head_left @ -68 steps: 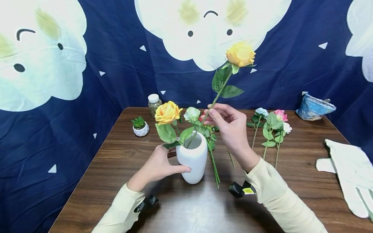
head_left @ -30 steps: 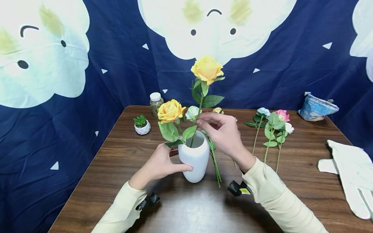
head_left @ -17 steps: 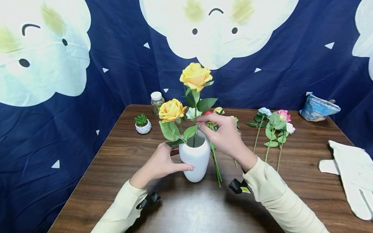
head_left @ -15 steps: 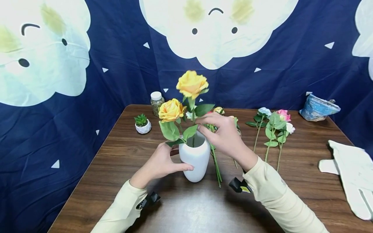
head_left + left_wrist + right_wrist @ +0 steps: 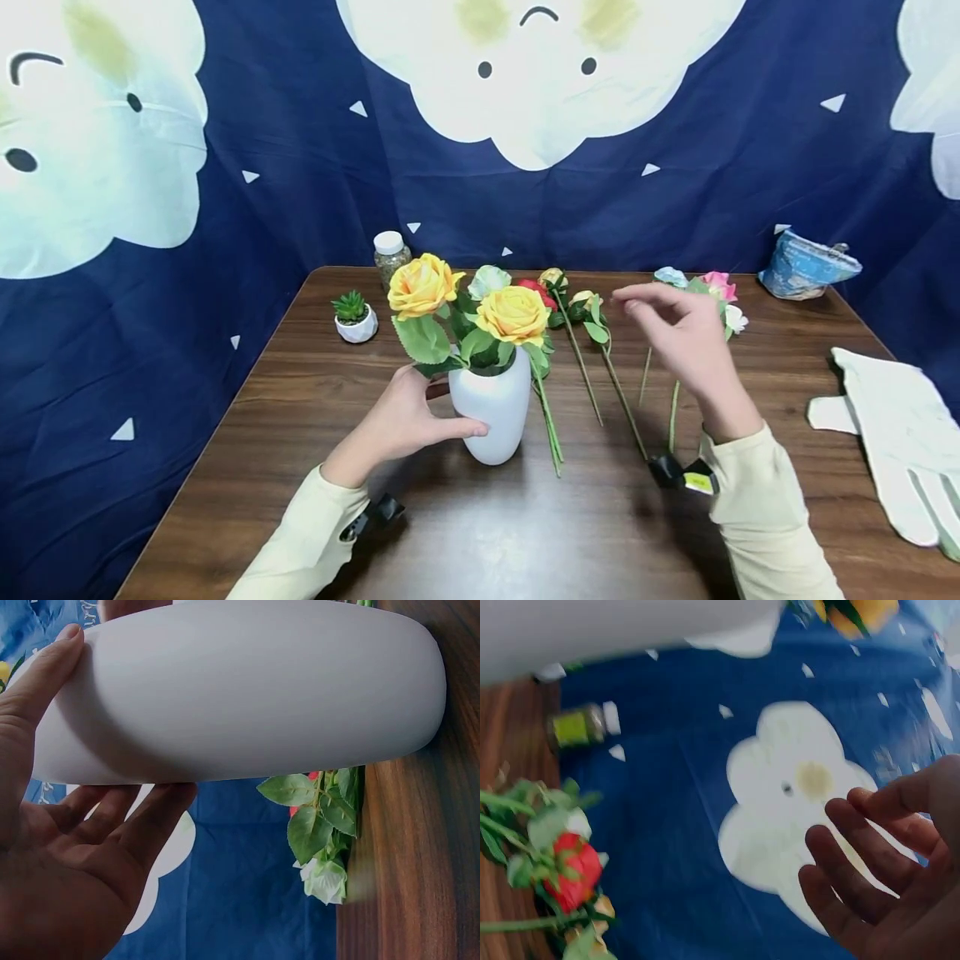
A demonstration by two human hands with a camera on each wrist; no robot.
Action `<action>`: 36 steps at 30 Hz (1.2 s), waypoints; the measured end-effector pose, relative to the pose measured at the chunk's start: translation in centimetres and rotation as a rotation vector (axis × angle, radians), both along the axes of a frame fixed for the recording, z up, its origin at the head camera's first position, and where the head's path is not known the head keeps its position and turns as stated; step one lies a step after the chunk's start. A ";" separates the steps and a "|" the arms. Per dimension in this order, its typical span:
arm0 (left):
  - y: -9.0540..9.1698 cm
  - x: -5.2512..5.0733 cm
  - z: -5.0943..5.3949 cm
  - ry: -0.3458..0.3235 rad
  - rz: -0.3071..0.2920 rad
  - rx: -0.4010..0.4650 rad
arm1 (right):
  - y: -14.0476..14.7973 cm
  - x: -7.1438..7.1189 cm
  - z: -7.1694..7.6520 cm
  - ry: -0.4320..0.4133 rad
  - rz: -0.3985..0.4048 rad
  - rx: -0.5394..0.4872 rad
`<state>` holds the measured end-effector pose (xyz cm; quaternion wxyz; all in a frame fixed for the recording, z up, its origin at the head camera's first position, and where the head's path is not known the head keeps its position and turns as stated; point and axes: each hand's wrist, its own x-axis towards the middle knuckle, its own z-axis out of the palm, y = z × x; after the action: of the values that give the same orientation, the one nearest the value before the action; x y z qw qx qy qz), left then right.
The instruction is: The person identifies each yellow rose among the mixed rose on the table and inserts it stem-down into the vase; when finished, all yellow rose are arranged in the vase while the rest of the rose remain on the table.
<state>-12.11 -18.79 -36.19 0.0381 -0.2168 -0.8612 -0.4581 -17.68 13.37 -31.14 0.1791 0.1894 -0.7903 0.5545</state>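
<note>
A white vase stands upright on the table, with two yellow roses in its mouth: one leans left, the other sits at the front right. My left hand grips the vase's left side; in the left wrist view its thumb and fingers span the vase. My right hand is in the air to the right of the vase, over the loose flowers, holding nothing. The right wrist view shows this hand with relaxed, slightly bent fingers.
Behind the vase lie a pale green rose and a red rose. Small yellow roses and a pink rose lie to the right. A potted succulent, lidded jar, blue pouch and white gloves surround them.
The second yellow rose has dropped lower into the vase. My right hand has let go of its stem and moved right. My left hand has kept its grip on the vase.
</note>
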 end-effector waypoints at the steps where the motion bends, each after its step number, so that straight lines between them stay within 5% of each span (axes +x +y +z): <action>1: -0.1 0.1 0.0 -0.001 0.003 0.004 | 0.6 -0.3 0.0 -0.009 0.010 -0.058; 6: -0.3 0.2 0.1 -0.026 0.001 0.037 | 2.9 -1.3 -0.1 -0.045 0.068 -0.319; 11: -0.4 0.2 0.0 -0.035 0.004 0.037 | 4.3 -2.0 -0.6 -0.091 0.107 -0.363; 15: -0.5 0.1 -0.1 -0.032 0.002 0.032 | 4.7 -2.5 -1.2 -0.148 0.114 -0.304; 24: -0.2 -0.1 -0.1 -0.019 -0.019 0.033 | 5.3 -3.8 -2.5 -0.284 0.076 0.052; 36: -0.1 -0.2 -0.3 -0.040 -0.014 0.043 | 5.7 -5.6 -5.3 -0.581 0.195 0.107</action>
<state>-12.29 -18.88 -36.45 0.0224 -0.2128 -0.8502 -0.4809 -23.26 19.07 -36.41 -0.1183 0.1071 -0.8148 0.5574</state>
